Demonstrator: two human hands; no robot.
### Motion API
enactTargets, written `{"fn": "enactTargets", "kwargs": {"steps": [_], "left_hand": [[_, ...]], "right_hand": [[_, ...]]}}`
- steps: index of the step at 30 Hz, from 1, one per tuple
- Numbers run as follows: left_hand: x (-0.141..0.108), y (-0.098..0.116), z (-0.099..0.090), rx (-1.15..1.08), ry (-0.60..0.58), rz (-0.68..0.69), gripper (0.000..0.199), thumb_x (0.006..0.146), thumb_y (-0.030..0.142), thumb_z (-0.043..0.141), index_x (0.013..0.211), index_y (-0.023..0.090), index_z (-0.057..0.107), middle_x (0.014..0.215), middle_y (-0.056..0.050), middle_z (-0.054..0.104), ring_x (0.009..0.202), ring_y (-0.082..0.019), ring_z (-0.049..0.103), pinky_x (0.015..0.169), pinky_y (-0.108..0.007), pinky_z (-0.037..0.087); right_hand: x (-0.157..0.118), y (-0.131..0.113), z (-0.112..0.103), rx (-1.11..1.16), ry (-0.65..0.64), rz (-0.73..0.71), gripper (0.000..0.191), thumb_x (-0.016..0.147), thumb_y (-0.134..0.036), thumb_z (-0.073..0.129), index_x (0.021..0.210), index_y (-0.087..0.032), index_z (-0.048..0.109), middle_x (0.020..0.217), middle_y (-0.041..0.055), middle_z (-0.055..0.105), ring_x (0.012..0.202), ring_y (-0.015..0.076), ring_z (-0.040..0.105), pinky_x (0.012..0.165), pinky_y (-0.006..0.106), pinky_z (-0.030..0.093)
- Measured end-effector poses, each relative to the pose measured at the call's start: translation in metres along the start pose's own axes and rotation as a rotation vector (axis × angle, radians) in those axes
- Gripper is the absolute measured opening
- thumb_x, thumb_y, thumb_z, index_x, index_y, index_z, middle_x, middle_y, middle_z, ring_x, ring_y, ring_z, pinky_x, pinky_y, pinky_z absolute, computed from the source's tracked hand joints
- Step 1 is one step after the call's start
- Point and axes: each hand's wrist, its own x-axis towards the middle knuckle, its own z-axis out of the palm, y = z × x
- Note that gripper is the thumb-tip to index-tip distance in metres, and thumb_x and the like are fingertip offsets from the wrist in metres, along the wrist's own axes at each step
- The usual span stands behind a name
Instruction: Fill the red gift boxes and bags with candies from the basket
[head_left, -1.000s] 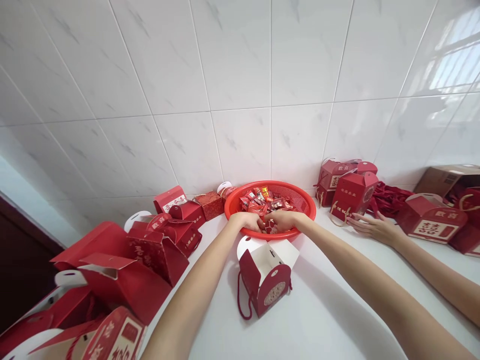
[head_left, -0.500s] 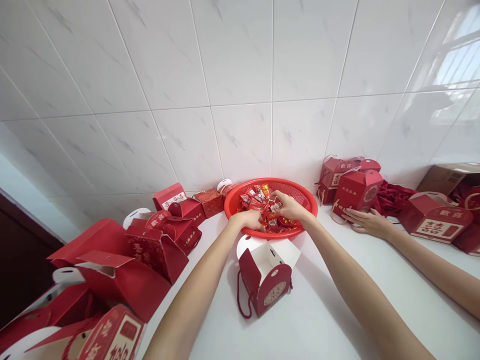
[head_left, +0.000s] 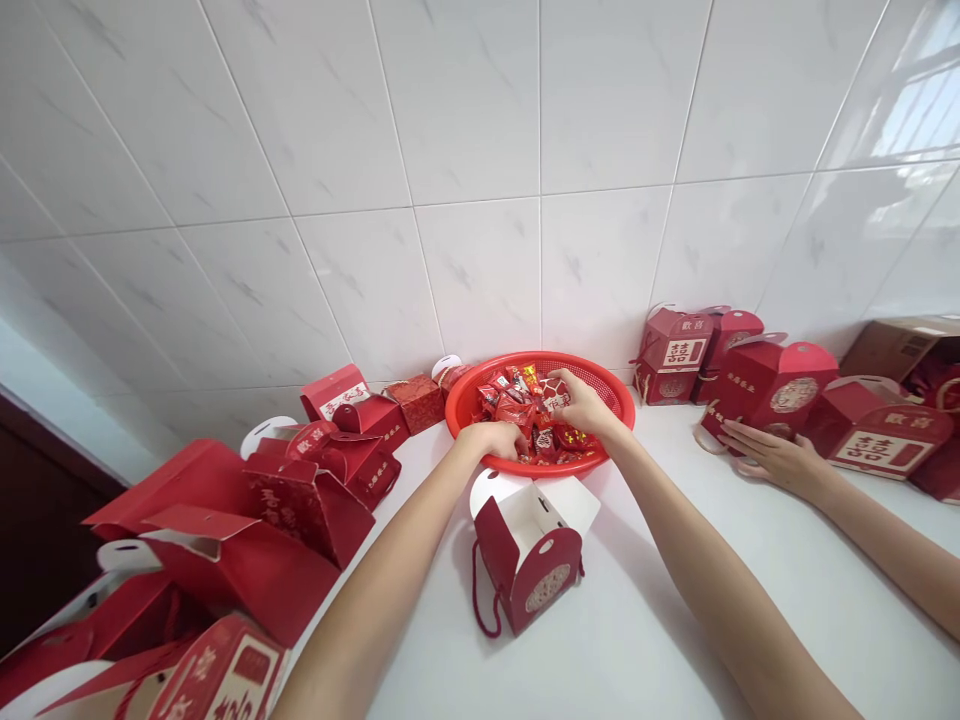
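A red plastic basket (head_left: 615,385) holds a heap of small wrapped candies (head_left: 517,405), mostly red with some gold. At its left front, my left hand (head_left: 496,440) dips in with curled fingers; whatever they hold is hidden. My right hand (head_left: 583,405) reaches over the right side, closed on a red-and-white candy packet (head_left: 556,395). Just in front of the basket stands an open red gift box (head_left: 540,575), its white inside showing and a dark red cord handle (head_left: 484,610) hanging at its left.
Many red gift boxes (head_left: 247,570) crowd the left side. On the right, another person's hand (head_left: 780,460) touches a red box (head_left: 776,385), near more boxes (head_left: 675,350) and a cardboard carton (head_left: 892,345). A tiled wall (head_left: 480,270) rises behind the white table (head_left: 637,620).
The other person's hand and the box it touches have shifted right, away from the boxes behind. My right hand has lifted slightly with the packet; my left hand stays in the basket.
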Motion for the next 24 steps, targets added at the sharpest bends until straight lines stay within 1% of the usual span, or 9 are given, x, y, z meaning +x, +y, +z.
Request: {"fn": "enactTargets", "kwargs": {"steps": [4,7,11,13,15,17,19,22,24], "left_hand": [[-0.0022,0.0021,0.0003,-0.026,-0.013,-0.032,0.058,0.055,0.008,0.056,0.109,0.018,0.075,0.095,-0.008,0.078,0.071,-0.023,0.070,0.051,-0.023,0.049],[-0.0020,0.0015,0.0003,-0.045,-0.022,-0.024,0.060,0.055,0.007,0.057,0.111,0.019,0.075,0.098,-0.007,0.078,0.070,-0.021,0.069,0.052,-0.024,0.050],[-0.0004,0.0001,-0.0003,-0.023,-0.031,0.009,0.059,0.057,0.009,0.059,0.112,0.023,0.076,0.103,-0.004,0.078,0.073,-0.022,0.069,0.056,-0.025,0.051],[-0.0004,0.0002,-0.0004,-0.026,-0.059,0.017,0.056,0.059,0.010,0.060,0.111,0.023,0.077,0.099,-0.004,0.078,0.070,-0.021,0.068,0.056,-0.025,0.050],[-0.0013,0.0013,-0.0004,-0.051,-0.101,0.018,0.053,0.060,0.011,0.061,0.109,0.022,0.077,0.088,-0.004,0.077,0.062,-0.019,0.065,0.052,-0.025,0.048],[-0.0028,0.0029,-0.0006,-0.086,-0.131,0.008,0.046,0.060,0.011,0.061,0.102,0.020,0.078,0.074,-0.003,0.074,0.055,-0.017,0.061,0.048,-0.024,0.045],[-0.0041,0.0041,-0.0009,-0.132,-0.141,0.005,0.031,0.062,0.011,0.062,0.087,0.019,0.078,0.064,-0.001,0.068,0.050,-0.015,0.057,0.047,-0.024,0.044],[-0.0045,0.0030,-0.0009,-0.173,-0.098,0.056,0.005,0.068,0.019,0.066,0.065,0.018,0.070,0.057,0.000,0.063,0.047,-0.014,0.052,0.047,-0.025,0.041],[-0.0036,0.0001,-0.0001,-0.165,-0.039,0.112,0.018,0.071,0.028,0.071,0.057,0.018,0.065,0.053,0.000,0.059,0.046,-0.012,0.048,0.047,-0.025,0.036]], "right_hand": [[0.0013,0.0001,0.0007,-0.007,0.021,-0.017,0.059,0.070,-0.004,0.055,0.126,-0.019,0.052,0.123,0.0075,0.066,0.108,0.0207,0.061,0.091,0.030,0.047],[0.0014,-0.0008,0.0012,-0.007,0.025,-0.007,0.056,0.072,-0.004,0.055,0.126,-0.018,0.053,0.123,0.0077,0.066,0.109,0.0206,0.061,0.092,0.030,0.047],[0.0009,-0.0026,0.0007,-0.046,0.059,0.018,0.050,0.072,-0.002,0.053,0.120,-0.017,0.057,0.121,0.0083,0.067,0.104,0.0200,0.063,0.089,0.030,0.047],[0.0015,-0.0020,0.0009,-0.062,0.082,0.019,0.048,0.072,-0.002,0.052,0.117,-0.017,0.060,0.114,0.0076,0.070,0.100,0.0201,0.064,0.086,0.031,0.048],[0.0030,0.0001,0.0018,-0.057,0.116,0.019,0.047,0.071,-0.001,0.052,0.114,-0.019,0.061,0.106,0.0059,0.071,0.094,0.0196,0.065,0.081,0.030,0.049],[0.0049,0.0029,0.0033,-0.032,0.169,0.025,0.046,0.070,-0.001,0.052,0.111,-0.019,0.061,0.100,0.0043,0.071,0.090,0.0188,0.065,0.077,0.029,0.049],[0.0064,0.0053,0.0048,0.006,0.215,0.030,0.044,0.070,-0.002,0.054,0.110,-0.020,0.060,0.096,0.0032,0.071,0.087,0.0184,0.065,0.073,0.027,0.048],[0.0075,0.0068,0.0059,0.044,0.236,0.041,0.044,0.069,-0.002,0.055,0.109,-0.020,0.060,0.091,0.0022,0.071,0.084,0.0183,0.064,0.069,0.027,0.048],[0.0079,0.0072,0.0061,0.051,0.252,0.049,0.043,0.069,-0.002,0.054,0.108,-0.020,0.060,0.088,0.0015,0.070,0.082,0.0181,0.064,0.069,0.027,0.047]]}}
